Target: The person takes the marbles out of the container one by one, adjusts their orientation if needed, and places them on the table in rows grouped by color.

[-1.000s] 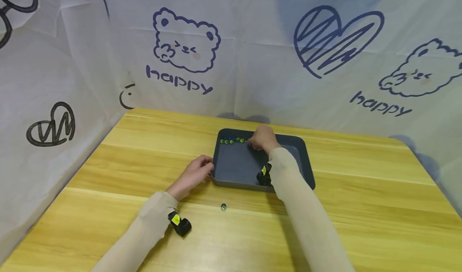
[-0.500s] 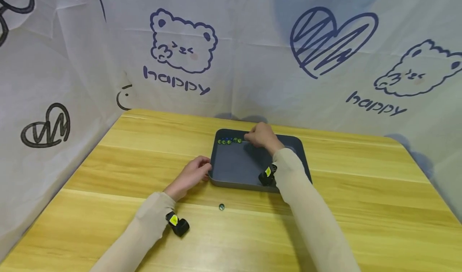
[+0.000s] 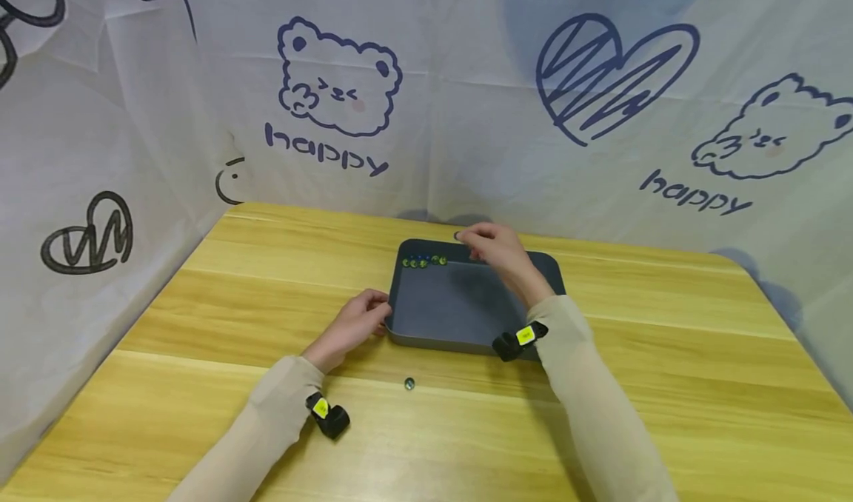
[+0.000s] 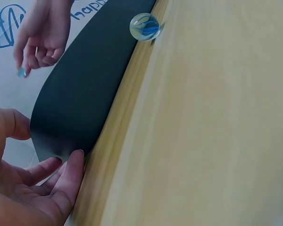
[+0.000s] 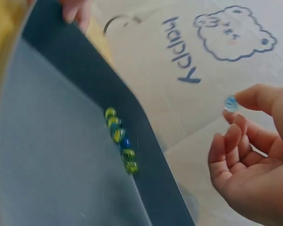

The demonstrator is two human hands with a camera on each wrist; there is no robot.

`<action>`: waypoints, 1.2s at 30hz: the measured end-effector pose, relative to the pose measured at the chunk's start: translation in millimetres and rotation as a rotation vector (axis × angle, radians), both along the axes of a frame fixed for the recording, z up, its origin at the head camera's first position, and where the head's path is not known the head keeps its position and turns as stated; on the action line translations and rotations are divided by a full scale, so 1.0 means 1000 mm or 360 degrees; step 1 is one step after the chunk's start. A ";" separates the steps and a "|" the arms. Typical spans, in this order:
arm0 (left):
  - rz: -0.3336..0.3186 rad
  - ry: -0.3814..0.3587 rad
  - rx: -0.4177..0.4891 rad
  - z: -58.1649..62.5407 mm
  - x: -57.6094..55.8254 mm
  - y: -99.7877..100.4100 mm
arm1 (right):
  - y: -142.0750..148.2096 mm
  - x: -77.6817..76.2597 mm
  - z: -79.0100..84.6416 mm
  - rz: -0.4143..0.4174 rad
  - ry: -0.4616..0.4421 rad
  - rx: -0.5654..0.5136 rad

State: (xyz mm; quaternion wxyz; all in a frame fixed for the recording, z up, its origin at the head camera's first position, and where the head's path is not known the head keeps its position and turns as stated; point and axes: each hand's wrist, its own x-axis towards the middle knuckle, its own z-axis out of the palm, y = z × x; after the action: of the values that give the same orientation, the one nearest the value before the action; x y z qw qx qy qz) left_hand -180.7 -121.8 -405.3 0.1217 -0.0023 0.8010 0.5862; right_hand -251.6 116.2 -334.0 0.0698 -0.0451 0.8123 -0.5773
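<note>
My right hand (image 3: 496, 250) is raised over the far wall of a dark grey baking tray (image 3: 453, 302). Between its thumb and index finger it pinches a clear light-blue marble (image 5: 231, 103); the other fingers are curled in. My left hand (image 3: 352, 328) holds the tray's near left corner, thumb at the rim and fingertips (image 4: 75, 157) low on the wall. Inside the tray, several green-yellow marbles (image 5: 118, 135) and a few blue ones sit in a row along the far wall, toward the left. A clear marble with a blue swirl (image 4: 145, 27) lies on the table in front of the tray.
The wooden table (image 3: 666, 354) extends to both sides of the tray. Behind it hangs a white cloth (image 3: 466, 117) with drawn bears and hearts. A black wrist camera (image 3: 329, 417) sits on each sleeve.
My right hand has lifted out of the tray, up and back above the far rim, bringing the pinched marble into sight. The left hand stays at the corner.
</note>
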 end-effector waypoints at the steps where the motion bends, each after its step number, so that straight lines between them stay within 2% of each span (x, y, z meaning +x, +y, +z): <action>1: -0.0001 -0.0005 -0.0008 -0.001 0.000 0.000 | 0.001 0.002 -0.001 -0.0018 0.0001 -0.0070; 4: -0.0009 -0.0013 -0.0022 -0.002 -0.001 0.000 | 0.004 0.011 -0.004 -0.0043 0.0045 -0.0250; 7: -0.0022 -0.0016 -0.0024 -0.003 -0.001 0.000 | 0.007 0.023 -0.006 -0.0031 0.0145 -0.0343; 19: -0.0021 -0.0019 -0.0023 -0.002 0.000 -0.003 | 0.015 0.076 -0.011 0.0155 0.0521 -0.0230; 27: -0.0015 -0.0019 -0.0010 -0.003 0.000 -0.002 | 0.020 0.096 -0.016 0.0328 0.0603 -0.0180; 32: -0.0022 -0.0014 -0.0004 -0.004 -0.001 -0.002 | 0.025 0.108 -0.026 0.0433 0.0713 -0.0244; 36: -0.0020 -0.0013 -0.0006 -0.004 -0.003 -0.002 | 0.028 0.116 -0.032 0.0488 0.0708 -0.0283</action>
State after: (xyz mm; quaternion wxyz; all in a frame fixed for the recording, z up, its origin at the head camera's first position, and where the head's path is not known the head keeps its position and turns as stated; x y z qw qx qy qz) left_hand -183.5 -124.0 -409.0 0.1286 0.0001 0.8015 0.5840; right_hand -135.6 144.0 -366.4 -0.0280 -0.2990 0.7375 -0.6049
